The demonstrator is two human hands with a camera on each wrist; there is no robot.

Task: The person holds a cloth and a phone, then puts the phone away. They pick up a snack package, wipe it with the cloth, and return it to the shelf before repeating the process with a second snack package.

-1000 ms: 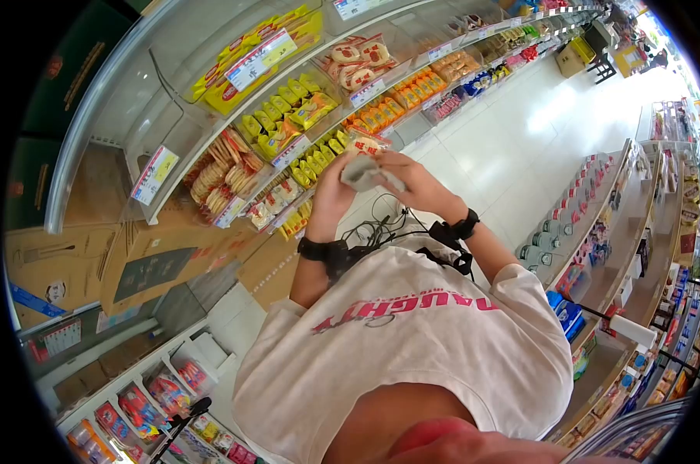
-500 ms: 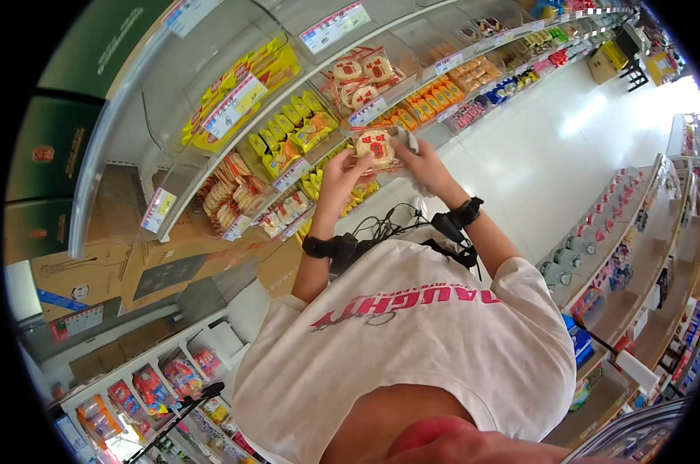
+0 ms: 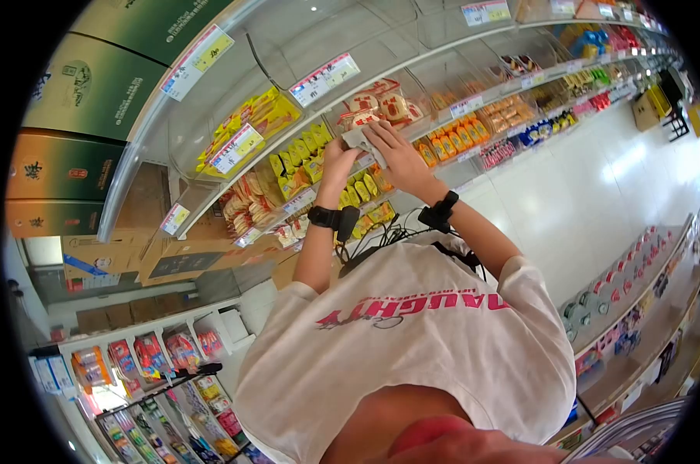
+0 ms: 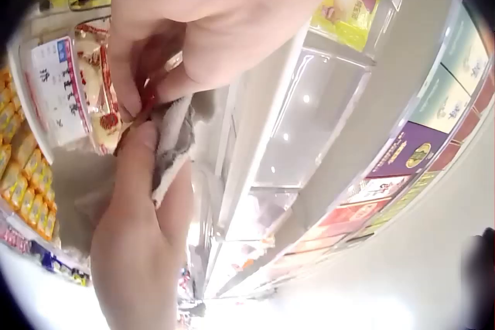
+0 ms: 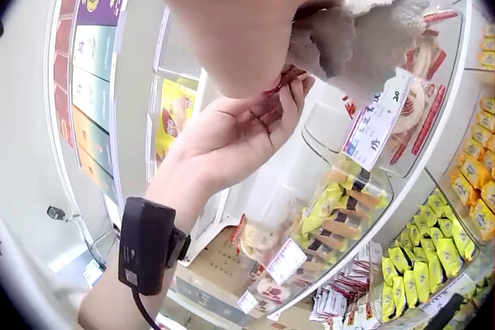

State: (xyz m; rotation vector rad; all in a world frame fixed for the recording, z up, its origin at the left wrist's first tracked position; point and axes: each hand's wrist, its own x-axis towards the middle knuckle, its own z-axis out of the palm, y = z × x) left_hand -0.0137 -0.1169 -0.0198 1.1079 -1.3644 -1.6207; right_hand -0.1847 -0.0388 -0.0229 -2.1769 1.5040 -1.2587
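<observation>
Both hands meet at the front of a bin of round crackers in clear, red-printed wrappers. My left hand pinches the red-edged end of a cracker packet between thumb and fingers; most of that packet is hidden behind the hands and cloth. Beside it, my right hand grips a crumpled grey cloth, which lies against the packet. In the left wrist view, the right thumb is right at the packet's edge, with the cloth folded along that hand.
Yellow snack packets and orange packets fill neighbouring bins. Price tags line the curved shelf edges. Green boxes are stacked at the left, and cardboard boxes stand under the shelf. A tiled aisle runs on the right.
The hands dipped lower over the aisle, showing the cracker packet's face, and are now up at the cracker bin with cloth and packet. The head view has shifted, showing more green boxes.
</observation>
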